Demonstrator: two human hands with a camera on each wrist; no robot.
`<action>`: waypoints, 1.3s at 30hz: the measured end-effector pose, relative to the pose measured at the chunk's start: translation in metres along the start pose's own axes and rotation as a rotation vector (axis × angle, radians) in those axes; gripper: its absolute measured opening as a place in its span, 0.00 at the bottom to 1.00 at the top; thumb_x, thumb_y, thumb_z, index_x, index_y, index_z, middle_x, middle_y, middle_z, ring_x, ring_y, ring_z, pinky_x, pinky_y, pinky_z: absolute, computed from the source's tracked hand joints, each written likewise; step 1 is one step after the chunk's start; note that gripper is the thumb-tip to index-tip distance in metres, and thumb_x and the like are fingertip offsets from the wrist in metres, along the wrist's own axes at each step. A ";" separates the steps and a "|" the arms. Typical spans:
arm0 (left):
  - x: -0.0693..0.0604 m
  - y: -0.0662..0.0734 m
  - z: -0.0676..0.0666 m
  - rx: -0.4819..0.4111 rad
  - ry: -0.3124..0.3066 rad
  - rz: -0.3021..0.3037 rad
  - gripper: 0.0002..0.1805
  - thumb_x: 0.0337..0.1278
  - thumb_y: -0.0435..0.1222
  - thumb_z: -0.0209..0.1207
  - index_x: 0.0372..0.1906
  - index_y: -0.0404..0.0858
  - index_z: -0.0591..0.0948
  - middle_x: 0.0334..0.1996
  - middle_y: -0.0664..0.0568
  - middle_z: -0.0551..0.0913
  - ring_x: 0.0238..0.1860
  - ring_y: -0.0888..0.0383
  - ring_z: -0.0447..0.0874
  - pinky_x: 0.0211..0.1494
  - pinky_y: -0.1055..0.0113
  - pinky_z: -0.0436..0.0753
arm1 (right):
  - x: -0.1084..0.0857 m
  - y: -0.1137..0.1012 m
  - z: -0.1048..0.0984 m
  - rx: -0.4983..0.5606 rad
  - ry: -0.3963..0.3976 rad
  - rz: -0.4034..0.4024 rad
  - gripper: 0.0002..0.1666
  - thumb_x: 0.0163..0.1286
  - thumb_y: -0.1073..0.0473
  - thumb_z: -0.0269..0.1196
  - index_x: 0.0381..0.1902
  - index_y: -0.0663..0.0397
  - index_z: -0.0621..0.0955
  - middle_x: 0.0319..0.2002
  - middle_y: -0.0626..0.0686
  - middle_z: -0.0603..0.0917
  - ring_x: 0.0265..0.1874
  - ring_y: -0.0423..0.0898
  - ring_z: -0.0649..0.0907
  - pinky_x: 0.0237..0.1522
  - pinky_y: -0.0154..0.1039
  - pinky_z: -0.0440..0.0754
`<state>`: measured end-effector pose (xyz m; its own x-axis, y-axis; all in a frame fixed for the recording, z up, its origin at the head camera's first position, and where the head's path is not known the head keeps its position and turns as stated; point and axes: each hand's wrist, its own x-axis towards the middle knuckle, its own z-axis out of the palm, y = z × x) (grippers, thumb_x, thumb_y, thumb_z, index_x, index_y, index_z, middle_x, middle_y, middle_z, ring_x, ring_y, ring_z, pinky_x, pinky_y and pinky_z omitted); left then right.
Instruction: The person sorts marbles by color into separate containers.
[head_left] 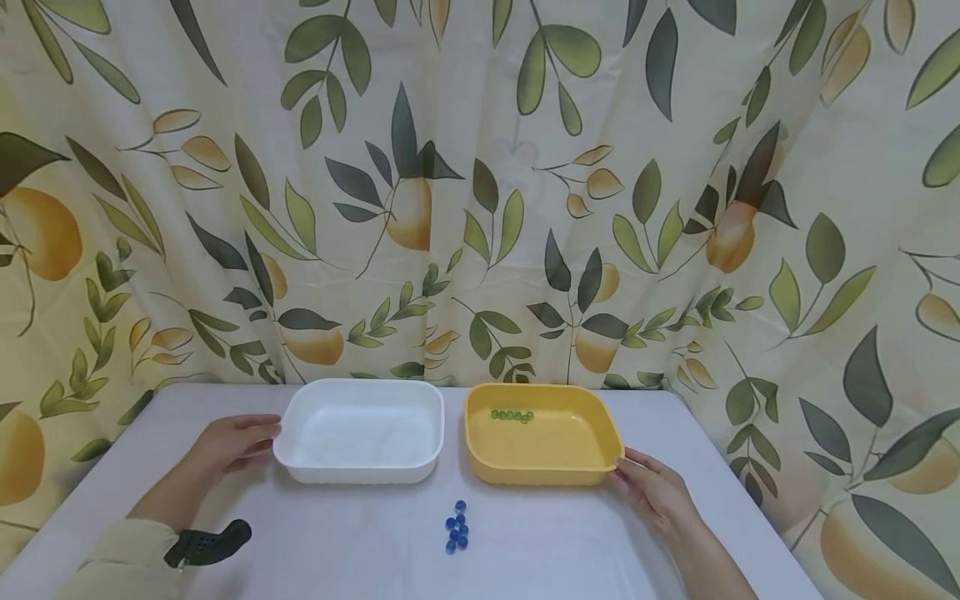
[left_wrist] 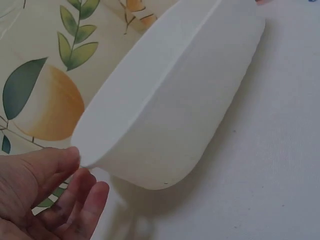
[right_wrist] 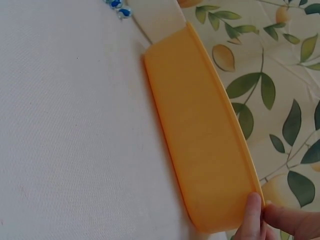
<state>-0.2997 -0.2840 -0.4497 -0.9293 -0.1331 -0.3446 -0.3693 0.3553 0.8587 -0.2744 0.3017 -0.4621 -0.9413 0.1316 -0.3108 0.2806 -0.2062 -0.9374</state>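
Note:
On the left stands a white rectangular tray [head_left: 360, 477], with no object seen inside it. My left hand [head_left: 236, 442] pinches its left rim; thumb and fingertips meet at the tray's corner in the left wrist view. To the right is a yellow tray [head_left: 543, 477]. Several green marbles [head_left: 512, 415] lie in a row towards its back left. My right hand [head_left: 656, 487] pinches the yellow tray's front right rim between thumb and finger, as the right wrist view also shows. Several blue marbles [head_left: 457, 529] lie loose on the table in front of the trays.
Both trays rest side by side on a white-covered table [head_left: 337, 542], with a narrow gap between them. Behind the table hangs a curtain [head_left: 480, 333] printed with leaves and fruit. A black band [head_left: 210, 543] circles the left wrist over a pale sleeve.

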 end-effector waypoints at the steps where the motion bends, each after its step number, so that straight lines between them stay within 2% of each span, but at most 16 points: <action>1: 0.000 0.000 0.001 -0.014 -0.004 -0.006 0.33 0.67 0.42 0.59 0.68 0.26 0.67 0.65 0.28 0.69 0.47 0.51 0.85 0.48 0.62 0.87 | 0.000 0.000 0.000 0.003 0.001 0.002 0.40 0.71 0.70 0.59 0.73 0.74 0.53 0.38 0.48 0.83 0.39 0.39 0.86 0.51 0.34 0.84; 7: 0.000 -0.001 0.004 -0.115 -0.013 -0.025 0.35 0.66 0.40 0.61 0.70 0.26 0.64 0.67 0.28 0.65 0.38 0.62 0.85 0.45 0.64 0.87 | -0.001 -0.001 0.001 0.013 0.004 0.016 0.40 0.71 0.69 0.58 0.74 0.72 0.53 0.38 0.48 0.83 0.40 0.39 0.86 0.51 0.34 0.83; 10: 0.001 -0.003 0.005 -0.158 -0.002 -0.030 0.35 0.65 0.39 0.62 0.70 0.26 0.64 0.65 0.29 0.69 0.35 0.64 0.84 0.43 0.66 0.87 | -0.001 -0.002 0.001 0.023 0.000 0.023 0.40 0.71 0.69 0.58 0.74 0.71 0.53 0.37 0.47 0.84 0.39 0.39 0.86 0.52 0.34 0.83; 13: 0.002 -0.005 0.006 -0.182 0.010 -0.026 0.35 0.64 0.39 0.62 0.69 0.26 0.65 0.57 0.32 0.78 0.33 0.64 0.84 0.42 0.66 0.87 | 0.000 -0.002 0.001 0.029 -0.006 0.024 0.40 0.72 0.69 0.57 0.74 0.71 0.52 0.37 0.47 0.84 0.39 0.38 0.86 0.52 0.34 0.83; 16: 0.001 -0.005 0.007 -0.197 0.012 -0.016 0.34 0.64 0.38 0.62 0.69 0.26 0.65 0.46 0.42 0.84 0.32 0.64 0.84 0.40 0.67 0.87 | 0.000 -0.002 0.001 0.047 -0.002 0.028 0.40 0.72 0.69 0.58 0.75 0.70 0.52 0.37 0.46 0.84 0.40 0.38 0.85 0.52 0.34 0.83; 20: -0.001 -0.005 0.009 -0.220 0.011 -0.017 0.34 0.64 0.38 0.62 0.68 0.25 0.65 0.37 0.54 0.85 0.31 0.64 0.85 0.39 0.67 0.87 | 0.000 0.000 0.000 0.077 0.000 0.041 0.41 0.72 0.68 0.58 0.75 0.68 0.51 0.37 0.45 0.83 0.40 0.38 0.85 0.53 0.33 0.83; 22: -0.002 -0.005 0.009 -0.227 0.012 -0.023 0.34 0.64 0.37 0.62 0.69 0.25 0.65 0.35 0.57 0.85 0.31 0.64 0.85 0.39 0.67 0.87 | 0.000 0.001 0.000 0.087 -0.001 0.048 0.41 0.72 0.68 0.57 0.76 0.67 0.50 0.37 0.45 0.83 0.41 0.37 0.85 0.54 0.33 0.82; 27: -0.004 -0.005 0.010 -0.219 0.019 -0.034 0.33 0.65 0.38 0.62 0.69 0.26 0.65 0.35 0.56 0.84 0.31 0.64 0.84 0.39 0.67 0.87 | 0.000 0.007 -0.001 0.089 -0.010 0.037 0.40 0.75 0.66 0.55 0.76 0.66 0.49 0.38 0.43 0.83 0.42 0.36 0.84 0.56 0.31 0.80; 35: -0.003 -0.004 0.010 -0.200 0.035 -0.037 0.33 0.65 0.40 0.62 0.68 0.27 0.66 0.42 0.48 0.85 0.32 0.64 0.83 0.40 0.67 0.87 | -0.007 0.012 0.002 0.066 -0.005 0.026 0.37 0.77 0.66 0.50 0.76 0.68 0.48 0.39 0.45 0.82 0.41 0.35 0.83 0.55 0.30 0.81; 39: -0.003 -0.004 0.010 -0.206 0.047 -0.037 0.32 0.64 0.39 0.62 0.68 0.27 0.68 0.40 0.50 0.85 0.31 0.63 0.83 0.39 0.67 0.87 | -0.012 0.014 0.005 0.056 -0.009 0.023 0.35 0.77 0.67 0.50 0.74 0.71 0.51 0.38 0.45 0.83 0.40 0.35 0.83 0.53 0.30 0.82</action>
<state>-0.2953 -0.2760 -0.4559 -0.9125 -0.1876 -0.3635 -0.3928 0.1535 0.9067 -0.2601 0.2926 -0.4706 -0.9364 0.1176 -0.3306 0.2916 -0.2632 -0.9196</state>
